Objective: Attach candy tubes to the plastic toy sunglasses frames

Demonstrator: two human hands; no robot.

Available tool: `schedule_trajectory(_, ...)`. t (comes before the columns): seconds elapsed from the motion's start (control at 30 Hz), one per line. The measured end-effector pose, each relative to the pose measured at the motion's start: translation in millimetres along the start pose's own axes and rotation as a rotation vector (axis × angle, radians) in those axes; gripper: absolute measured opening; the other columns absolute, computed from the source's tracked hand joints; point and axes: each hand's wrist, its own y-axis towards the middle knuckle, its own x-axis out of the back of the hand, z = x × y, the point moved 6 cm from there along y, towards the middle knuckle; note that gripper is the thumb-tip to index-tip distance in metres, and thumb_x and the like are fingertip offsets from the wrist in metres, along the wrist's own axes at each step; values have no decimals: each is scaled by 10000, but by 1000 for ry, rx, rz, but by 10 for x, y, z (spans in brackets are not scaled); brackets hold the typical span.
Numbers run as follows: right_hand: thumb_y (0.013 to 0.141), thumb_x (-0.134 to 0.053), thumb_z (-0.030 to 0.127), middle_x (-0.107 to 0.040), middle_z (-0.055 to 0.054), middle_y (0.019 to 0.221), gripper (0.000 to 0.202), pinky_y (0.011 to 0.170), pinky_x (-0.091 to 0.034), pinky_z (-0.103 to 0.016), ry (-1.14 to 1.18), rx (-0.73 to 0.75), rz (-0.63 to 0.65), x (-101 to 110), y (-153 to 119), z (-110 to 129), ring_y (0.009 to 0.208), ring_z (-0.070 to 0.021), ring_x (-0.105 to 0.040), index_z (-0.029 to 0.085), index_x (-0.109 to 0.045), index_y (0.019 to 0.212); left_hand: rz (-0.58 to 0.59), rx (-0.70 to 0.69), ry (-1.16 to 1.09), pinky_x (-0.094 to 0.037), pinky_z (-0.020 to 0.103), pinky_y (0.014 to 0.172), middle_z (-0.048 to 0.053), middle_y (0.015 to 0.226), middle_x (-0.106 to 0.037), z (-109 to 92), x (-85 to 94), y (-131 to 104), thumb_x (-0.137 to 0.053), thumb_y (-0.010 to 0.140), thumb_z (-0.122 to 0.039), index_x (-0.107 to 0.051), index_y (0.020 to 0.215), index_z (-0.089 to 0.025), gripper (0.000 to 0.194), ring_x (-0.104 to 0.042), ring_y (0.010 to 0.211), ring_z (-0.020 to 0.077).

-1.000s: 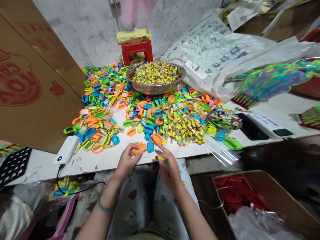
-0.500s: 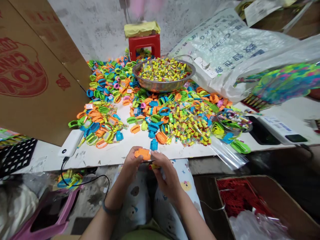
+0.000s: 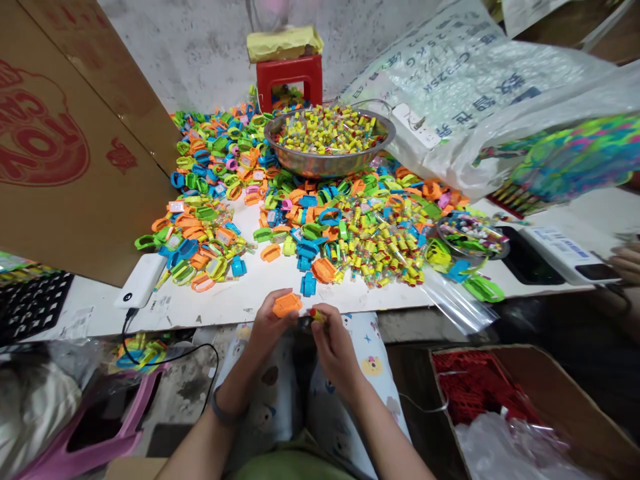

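My left hand (image 3: 267, 328) is closed on an orange plastic toy watch (image 3: 287, 305) at the table's front edge. Just to the right, my right hand (image 3: 336, 347) pinches a small yellow tube (image 3: 317, 315) with a red end. A short gap separates the two pieces. Past my fingers lies a blue toy watch piece (image 3: 309, 285), and behind it an orange one (image 3: 324, 270). A heap of yellow-and-red tubes (image 3: 385, 250) spreads to the right. More colourful toy watches (image 3: 200, 247) are piled to the left.
A steel bowl (image 3: 330, 167) full of yellow tubes stands behind the heap, before a red stool (image 3: 315, 80). A cardboard box (image 3: 85, 220) rises at left, near a white power bank (image 3: 141, 280). At right are a phone (image 3: 530, 257), a small bowl (image 3: 473, 250) and another person's hand (image 3: 627, 260).
The yellow tube in my right hand has risen and turned, its red end now up towards the orange watch. My hands have drawn slightly apart. Another person's hand shows more at right.
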Motion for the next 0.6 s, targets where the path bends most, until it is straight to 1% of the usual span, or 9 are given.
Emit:
schedule_trajectory(0.07, 1005, -409, 325, -624, -10, 866, 179, 628, -488, -263, 3, -55, 67, -33, 15, -35, 690, -149, -600, 231, -512, 1117, 44, -49, 97, -513, 358, 894, 92, 1113, -694, -13, -41, -30, -761, 746, -456, -590, 1148, -202, 506, -660, 1002, 232)
schedule_trajectory(0.13, 1006, -409, 332, -613, 7, 811, 167, 623, -483, -261, 19, -82, 95, -45, 29, -46, 672, -149, -595, 230, -526, 1069, 66, -105, 159, -507, 361, 909, 93, 1122, -682, -27, -65, -53, -726, 782, -466, -596, 1155, -204, 474, -650, 1016, 236)
schedule_trajectory(0.17, 1003, -418, 330, -616, 5, 812, 161, 635, -486, -263, 25, -79, 89, -38, 38, -42, 688, -152, -600, 230, -534, 1050, 71, -123, 177, -504, 361, 913, 94, 1122, -676, -27, -70, -60, -717, 792, -468, -596, 1157, -204, 467, -646, 1019, 237)
schedule_trajectory(0.23, 994, -442, 319, -637, -18, 871, 148, 701, -500, -277, 26, -46, 39, 3, 56, -23, 778, -166, -622, 229, -553, 1032, 75, -138, 198, -500, 358, 910, 97, 1121, -668, -16, -74, -65, -711, 797, -470, -597, 1159, -201, 465, -640, 1018, 238)
schedule_trajectory(0.3, 986, -465, 302, -650, -40, 930, 132, 758, -506, -296, 17, -3, -20, 47, 66, -5, 856, -181, -630, 231, -565, 1036, 83, -148, 227, -496, 360, 906, 94, 1113, -665, -6, -82, -65, -711, 796, -468, -605, 1152, -204, 456, -636, 1013, 241)
schedule_trajectory(0.37, 984, -468, 281, -647, -52, 964, 127, 787, -507, -310, 5, 36, -45, 61, 66, 2, 899, -188, -628, 236, -566, 1051, 91, -169, 276, -485, 368, 920, 91, 1109, -662, -6, -95, -67, -713, 795, -458, -618, 1137, -210, 433, -629, 1025, 247)
schedule_trajectory(0.47, 986, -444, 248, -635, -54, 977, 135, 793, -507, -314, -25, 57, -41, 41, 57, -16, 917, -186, -618, 238, -558, 1056, 87, -215, 343, -470, 384, 939, 90, 1096, -657, -20, -113, -74, -707, 799, -450, -627, 1122, -213, 408, -621, 1029, 252)
schedule_trajectory(0.6, 977, -453, 245, -633, -55, 957, 110, 766, -505, -312, -82, 39, -33, 27, 41, -56, 887, -187, -612, 231, -547, 1032, 74, -251, 380, -473, 380, 918, 84, 1071, -650, -32, -119, -78, -686, 813, -461, -615, 1121, -211, 403, -617, 993, 243)
